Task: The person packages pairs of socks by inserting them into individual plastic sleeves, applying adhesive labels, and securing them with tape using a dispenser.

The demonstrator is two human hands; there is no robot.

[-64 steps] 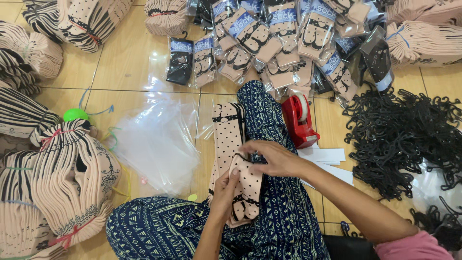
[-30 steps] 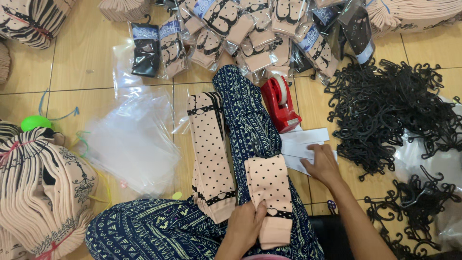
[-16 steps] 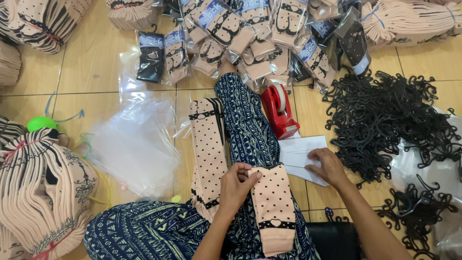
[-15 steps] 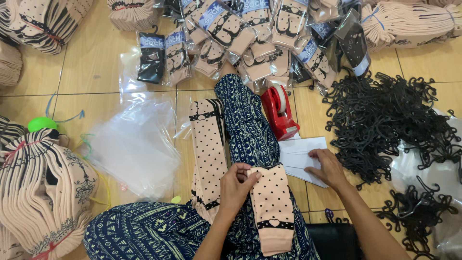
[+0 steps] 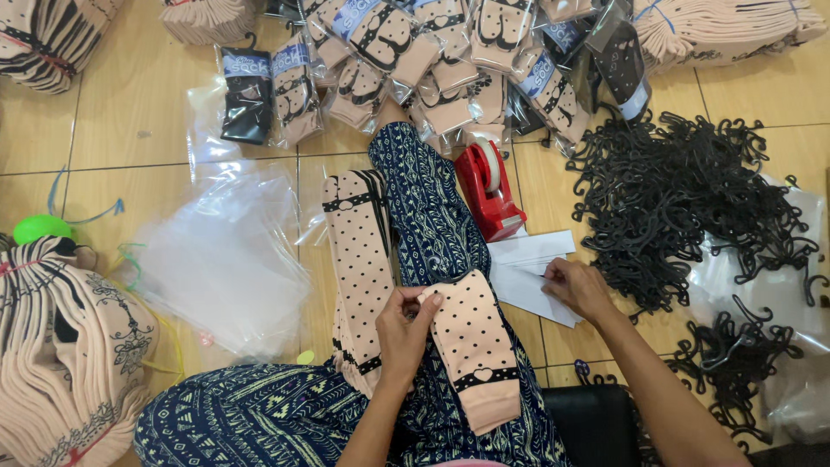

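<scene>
My left hand (image 5: 403, 333) pinches the top edge of a folded pink polka-dot sock (image 5: 474, 346) that lies on my patterned trouser leg (image 5: 432, 233). My right hand (image 5: 577, 288) rests on a small stack of white paper cards (image 5: 527, 270) on the floor and grips the edge of the top card. A pile of flat pink dotted socks (image 5: 356, 259) lies just left of my leg. A red tape dispenser (image 5: 487, 190) stands beyond the cards.
Clear plastic bags (image 5: 220, 255) lie at the left. A heap of black plastic hooks (image 5: 692, 207) fills the right. Packaged socks (image 5: 406, 60) are spread along the top. Bundles of pink socks (image 5: 60, 363) sit at the lower left, with a green object (image 5: 39, 228) beside them.
My right hand left the sock and went to the white cards. My left hand slid up the folded sock to its top edge. The camera dipped slightly.
</scene>
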